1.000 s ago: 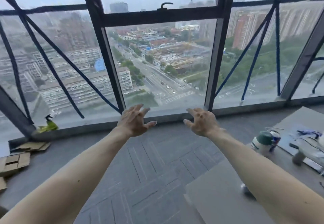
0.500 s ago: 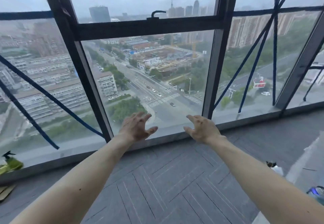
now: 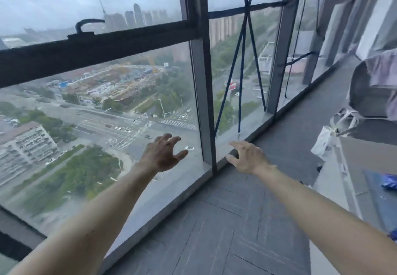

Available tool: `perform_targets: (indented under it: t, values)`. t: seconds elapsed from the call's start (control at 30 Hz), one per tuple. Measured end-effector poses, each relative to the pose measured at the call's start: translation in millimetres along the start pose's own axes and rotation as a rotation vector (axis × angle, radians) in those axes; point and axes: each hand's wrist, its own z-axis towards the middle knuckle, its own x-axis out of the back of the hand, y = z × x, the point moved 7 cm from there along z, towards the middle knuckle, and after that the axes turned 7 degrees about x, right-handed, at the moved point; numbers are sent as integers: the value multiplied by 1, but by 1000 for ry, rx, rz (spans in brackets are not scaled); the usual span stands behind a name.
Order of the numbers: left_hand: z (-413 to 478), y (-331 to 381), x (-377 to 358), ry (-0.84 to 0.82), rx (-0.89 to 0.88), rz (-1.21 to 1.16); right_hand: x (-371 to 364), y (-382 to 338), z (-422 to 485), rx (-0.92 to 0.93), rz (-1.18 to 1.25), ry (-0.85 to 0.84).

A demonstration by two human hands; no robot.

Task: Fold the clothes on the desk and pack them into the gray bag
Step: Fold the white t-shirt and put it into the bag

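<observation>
Stretched forward toward the window glass [image 3: 107, 124], both bare arms. At 11 o'clock, left hand [image 3: 160, 154] spread with fingers loosely hooked, grasping nothing. At 1 o'clock, right hand [image 3: 247, 158] flat, released, likewise empty. Well apart at 2 o'clock, lilac garment [image 3: 382, 70] draped over a gray rounded shape [image 3: 365, 94], bag or chair unclear. At 3 o'clock, tabletop [image 3: 365, 158], white plastic bag [image 3: 325, 142] at its far corner.

A gray bag [image 3: 365, 94], blurred, sits well right of the right fingers [image 3: 237, 145] and farther off, its dark mouth facing left. A lilac garment [image 3: 384, 70] drapes over its top edge.
</observation>
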Motion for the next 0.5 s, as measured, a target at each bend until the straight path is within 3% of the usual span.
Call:
perform_targets:
  t: [0.27,0.5]
  values:
    - [203,95,-46,-38,-256,-26,15,149,92,-268,26,86]
    - [392,202,-55,-72,-378,-38,62,297,209,-437,44,146]
